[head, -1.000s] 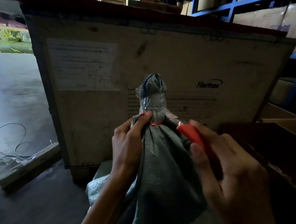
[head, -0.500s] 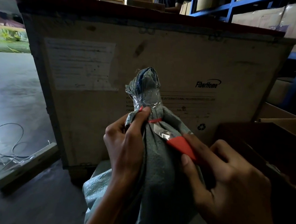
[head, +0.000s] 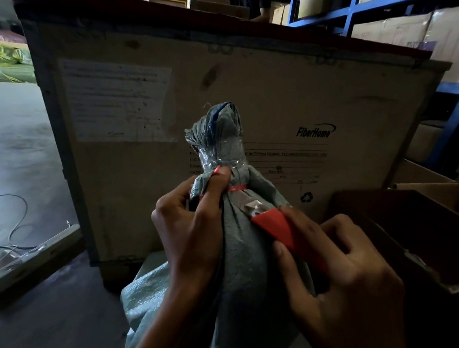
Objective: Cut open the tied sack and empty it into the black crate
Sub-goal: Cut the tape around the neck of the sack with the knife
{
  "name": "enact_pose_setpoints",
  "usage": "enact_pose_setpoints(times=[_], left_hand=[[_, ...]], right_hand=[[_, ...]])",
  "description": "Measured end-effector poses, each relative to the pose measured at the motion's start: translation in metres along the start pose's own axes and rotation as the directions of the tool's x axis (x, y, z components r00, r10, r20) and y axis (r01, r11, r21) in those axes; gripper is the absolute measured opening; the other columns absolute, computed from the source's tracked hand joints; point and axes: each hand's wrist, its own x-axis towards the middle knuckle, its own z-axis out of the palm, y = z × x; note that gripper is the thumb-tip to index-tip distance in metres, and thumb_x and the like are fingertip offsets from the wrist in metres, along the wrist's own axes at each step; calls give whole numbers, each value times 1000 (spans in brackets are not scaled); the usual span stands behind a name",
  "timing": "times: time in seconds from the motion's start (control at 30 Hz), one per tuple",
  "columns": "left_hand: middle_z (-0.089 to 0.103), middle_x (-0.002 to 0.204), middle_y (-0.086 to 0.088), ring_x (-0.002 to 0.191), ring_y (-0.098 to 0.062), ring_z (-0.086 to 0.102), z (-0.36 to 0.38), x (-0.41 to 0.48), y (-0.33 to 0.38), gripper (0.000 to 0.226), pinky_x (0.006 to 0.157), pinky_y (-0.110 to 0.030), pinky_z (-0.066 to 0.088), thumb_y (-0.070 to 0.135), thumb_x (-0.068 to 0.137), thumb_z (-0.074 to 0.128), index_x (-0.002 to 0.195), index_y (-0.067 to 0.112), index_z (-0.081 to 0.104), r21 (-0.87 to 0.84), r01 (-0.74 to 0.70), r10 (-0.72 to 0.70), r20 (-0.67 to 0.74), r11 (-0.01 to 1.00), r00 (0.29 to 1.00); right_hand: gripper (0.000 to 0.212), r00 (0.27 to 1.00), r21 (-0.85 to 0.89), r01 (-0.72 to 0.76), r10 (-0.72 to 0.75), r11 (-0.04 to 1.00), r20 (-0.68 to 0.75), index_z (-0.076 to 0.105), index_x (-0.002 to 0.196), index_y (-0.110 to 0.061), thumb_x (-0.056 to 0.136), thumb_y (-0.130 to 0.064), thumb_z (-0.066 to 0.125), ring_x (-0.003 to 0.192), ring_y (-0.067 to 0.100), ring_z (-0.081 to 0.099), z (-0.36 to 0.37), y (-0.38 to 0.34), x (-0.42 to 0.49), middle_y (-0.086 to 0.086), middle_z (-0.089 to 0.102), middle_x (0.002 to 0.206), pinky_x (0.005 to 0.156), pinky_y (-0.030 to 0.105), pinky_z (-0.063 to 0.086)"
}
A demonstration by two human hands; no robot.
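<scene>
sack [head: 244,260] neck upright, close before box [head: 259,97]; floor [head: 12,151] open left | left hand [head: 191,226] pinches neck; right hand [head: 337,273] grips knife [head: 276,229], blade at tie [head: 236,188]

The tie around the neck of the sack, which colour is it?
Red. The tie shows in the head view, just below the taped neck of the sack.

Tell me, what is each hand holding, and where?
Left hand grips the sack at its gathered neck, just under the red tie. Right hand holds a red cutter by its handle.
</scene>
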Motion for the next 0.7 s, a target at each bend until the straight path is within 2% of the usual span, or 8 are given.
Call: enact_pose_setpoints(times=[0.17, 0.33, 0.47, 0.57, 0.7], left_hand=[[72, 67, -21, 70, -42, 69, 1, -2, 1, 43, 61, -48, 56, 48, 78, 71, 64, 8, 75, 10, 71, -71, 18, 997, 997], [69, 69, -26, 58, -28, 63, 5, -4, 0, 48, 62, -50, 55, 48, 80, 71, 66, 2, 73, -6, 116, -115, 30, 993, 993], [68, 73, -30, 59, -36, 62, 8, -6, -2, 53, 62, -51, 55, 48, 80, 72, 69, -3, 71, -36, 125, -124, 22, 992, 992], [65, 72, -33, 57, -20, 53, 9, -6, -6, 52, 56, -48, 51, 45, 81, 74, 67, -6, 70, -28, 102, -102, 4, 994, 995], [63, 66, -34, 54, -19, 49, 8, -5, -8, 55, 51, -45, 49, 43, 83, 75, 61, -7, 66, 28, 85, -85, 4, 996, 996]], right_hand=[[45, 999, -3, 13, -13, 1000, -47, 66, 124, -32, 84, -51, 55, 69, 18, 54, 0, 4, 0, 0, 55, 81, 60, 35, 49], [44, 999, 47, -24, 26, 999, -39, 64, 125, -36, 86, -53, 53, 67, 17, 54, 4, 5, -2, -2, 54, 81, 58, 33, 50], [45, 997, 96, -42, 48, 995, -53, 62, 128, -36, 87, -53, 53, 68, 16, 55, 9, 7, -2, -4, 53, 81, 59, 34, 52], [46, 997, 104, -45, 51, 994, -55, 62, 129, -36, 87, -53, 53, 70, 16, 55, 11, 9, -2, -4, 53, 84, 60, 35, 52], [48, 998, 61, -41, 44, 997, -44, 62, 130, -35, 86, -54, 53, 75, 15, 54, 12, 13, -2, -3, 54, 88, 65, 36, 52]])
